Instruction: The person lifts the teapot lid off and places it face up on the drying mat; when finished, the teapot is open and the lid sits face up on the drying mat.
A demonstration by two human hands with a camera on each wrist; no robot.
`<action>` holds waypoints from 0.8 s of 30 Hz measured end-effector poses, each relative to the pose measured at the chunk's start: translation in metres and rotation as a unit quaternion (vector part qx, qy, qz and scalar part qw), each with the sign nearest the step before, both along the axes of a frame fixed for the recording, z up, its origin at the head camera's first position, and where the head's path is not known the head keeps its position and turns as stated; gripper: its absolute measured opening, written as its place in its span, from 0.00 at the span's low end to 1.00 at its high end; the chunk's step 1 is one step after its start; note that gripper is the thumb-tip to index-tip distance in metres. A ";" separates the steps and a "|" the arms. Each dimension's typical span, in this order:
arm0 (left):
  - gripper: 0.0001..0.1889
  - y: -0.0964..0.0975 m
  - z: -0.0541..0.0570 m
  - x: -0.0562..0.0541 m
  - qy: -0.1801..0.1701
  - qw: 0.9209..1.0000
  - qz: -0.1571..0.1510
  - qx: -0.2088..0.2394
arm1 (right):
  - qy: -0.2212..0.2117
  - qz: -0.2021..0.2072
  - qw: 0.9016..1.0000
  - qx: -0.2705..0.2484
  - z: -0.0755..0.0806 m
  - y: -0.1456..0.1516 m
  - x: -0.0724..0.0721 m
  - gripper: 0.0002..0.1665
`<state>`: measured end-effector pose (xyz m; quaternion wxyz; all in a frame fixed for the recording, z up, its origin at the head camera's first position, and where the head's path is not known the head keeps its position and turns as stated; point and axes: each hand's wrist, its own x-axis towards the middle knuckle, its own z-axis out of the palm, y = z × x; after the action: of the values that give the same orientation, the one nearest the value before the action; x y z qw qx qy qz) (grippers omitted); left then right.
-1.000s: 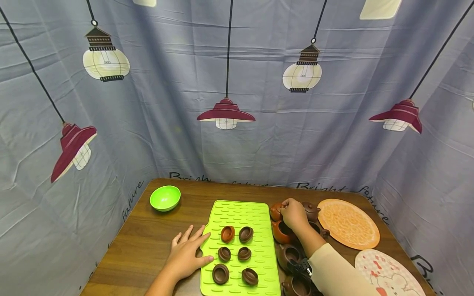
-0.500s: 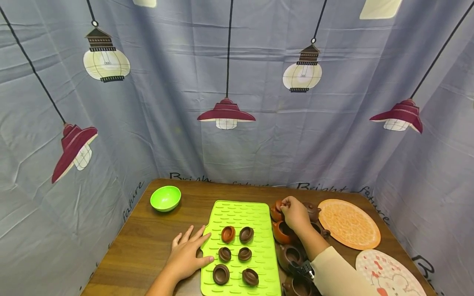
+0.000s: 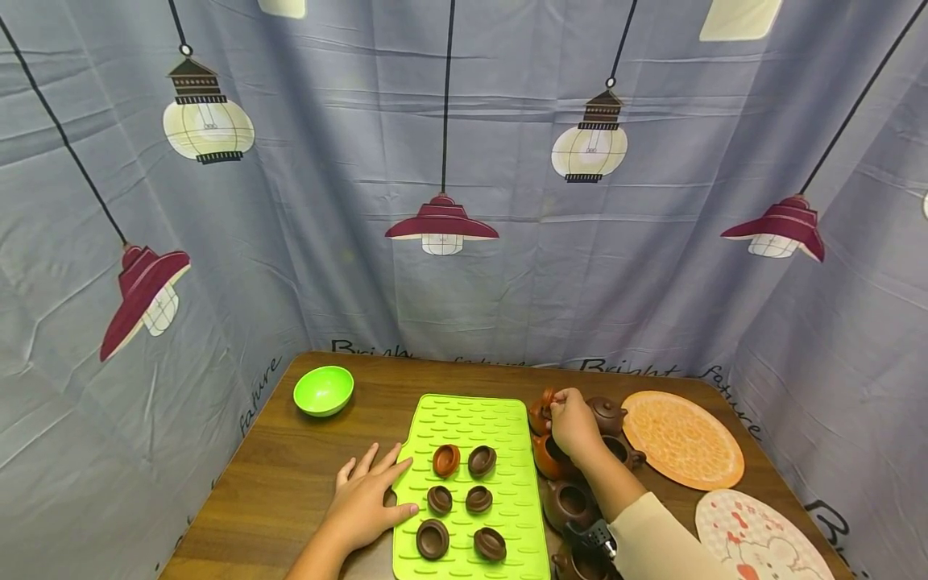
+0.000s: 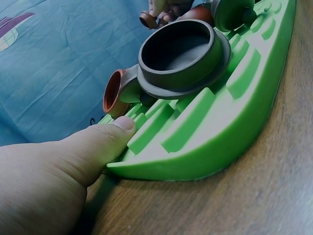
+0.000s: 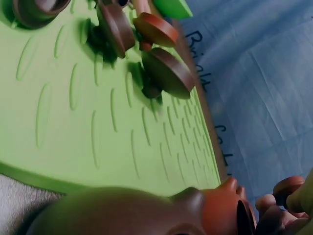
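My left hand (image 3: 365,507) lies with fingers spread at the left edge of a green ridged mat (image 3: 471,417); its thumb (image 4: 105,142) rests on the rim. Several upturned teapot lids sit on that mat, among them a reddish one (image 3: 445,460) and a dark brown one (image 3: 432,538). Over at the back right, my right hand (image 3: 577,424) pinches a reddish-brown teapot lid (image 5: 289,185), tilted just above a reddish teapot (image 3: 538,417). That pot is partly hidden by the hand. In the left wrist view the pinched lid (image 4: 147,20) appears tipped on its side.
Right of the mat stand several small teapots close together, including a lidless reddish one (image 3: 548,457), a lidless dark one (image 3: 569,506) and a lidded dark one (image 3: 606,414). Farther right lie an orange round mat (image 3: 683,439) and a white patterned mat (image 3: 761,536). A green bowl (image 3: 324,391) stands back left.
The lid in my right hand has come up off the reddish teapot and tipped over. My left hand stays in place on the mat's edge.
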<state>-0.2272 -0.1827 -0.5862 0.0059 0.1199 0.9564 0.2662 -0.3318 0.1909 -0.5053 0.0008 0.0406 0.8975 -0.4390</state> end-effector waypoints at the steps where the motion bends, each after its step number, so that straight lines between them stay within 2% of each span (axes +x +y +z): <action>1: 0.43 0.000 0.000 0.000 0.000 1.000 0.000 0.001 | -0.003 -0.003 1.000 -0.012 0.000 -0.001 0.000 0.13; 5: 0.43 0.000 -0.001 -0.001 -0.001 1.000 0.002 0.002 | -0.022 -0.014 0.996 -0.085 0.002 -0.004 0.002 0.17; 9: 0.43 -0.001 -0.003 -0.002 0.002 1.000 0.002 0.002 | -0.038 -0.014 0.985 -0.167 0.004 -0.007 0.003 0.20; 16: 0.44 -0.001 -0.003 -0.002 0.000 1.000 0.000 0.000 | -0.080 -0.002 0.945 -0.318 0.005 -0.013 0.007 0.18; 19: 0.43 -0.001 -0.003 -0.002 0.000 1.000 -0.001 0.000 | -0.084 -0.002 0.935 -0.344 0.005 -0.015 0.008 0.18; 24: 0.43 -0.001 -0.002 -0.002 0.000 1.000 -0.001 0.002 | -0.088 -0.002 0.931 -0.353 0.004 -0.017 0.009 0.18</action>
<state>-0.2291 -0.1837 -0.5879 0.0056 0.1209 0.9558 0.2679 -0.3226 0.1741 -0.5016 0.0934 0.0776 0.6809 -0.7223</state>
